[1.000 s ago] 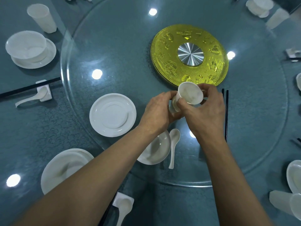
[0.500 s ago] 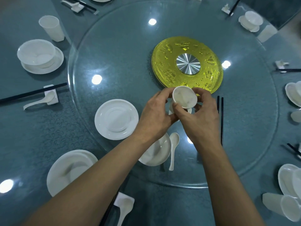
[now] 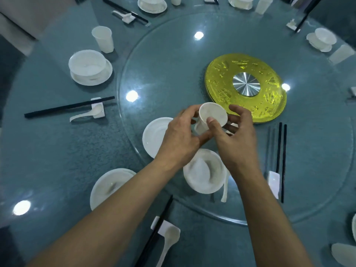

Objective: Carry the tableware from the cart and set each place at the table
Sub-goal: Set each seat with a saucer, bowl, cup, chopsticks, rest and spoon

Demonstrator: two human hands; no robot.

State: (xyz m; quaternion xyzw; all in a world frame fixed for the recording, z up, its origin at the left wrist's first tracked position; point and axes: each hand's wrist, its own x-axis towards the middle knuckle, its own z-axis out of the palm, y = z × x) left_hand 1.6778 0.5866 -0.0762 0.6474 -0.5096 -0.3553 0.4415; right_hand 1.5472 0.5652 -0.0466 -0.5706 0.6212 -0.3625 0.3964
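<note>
A white cup (image 3: 211, 117) is held above the glass turntable (image 3: 173, 60), its mouth facing me. My left hand (image 3: 181, 139) grips its side from the left. My right hand (image 3: 234, 135) holds it from the right, thumb on the rim. Below the hands lie a white bowl (image 3: 204, 175) with a spoon (image 3: 225, 187) beside it, and a white plate (image 3: 154, 136) partly hidden by my left hand. A pair of black chopsticks (image 3: 281, 155) lies on a white rest (image 3: 274, 183) to the right.
The gold centre disc (image 3: 244, 87) sits past the cup. On the teal tablecloth are set places: a bowl on a plate (image 3: 89, 67), a cup (image 3: 103, 39), chopsticks with a spoon (image 3: 77, 110), a near plate (image 3: 109, 186), near chopsticks and a spoon (image 3: 163, 241).
The view has tilted up, showing more far place settings. Both hands have kept hold of the cup and turned it slightly between them.
</note>
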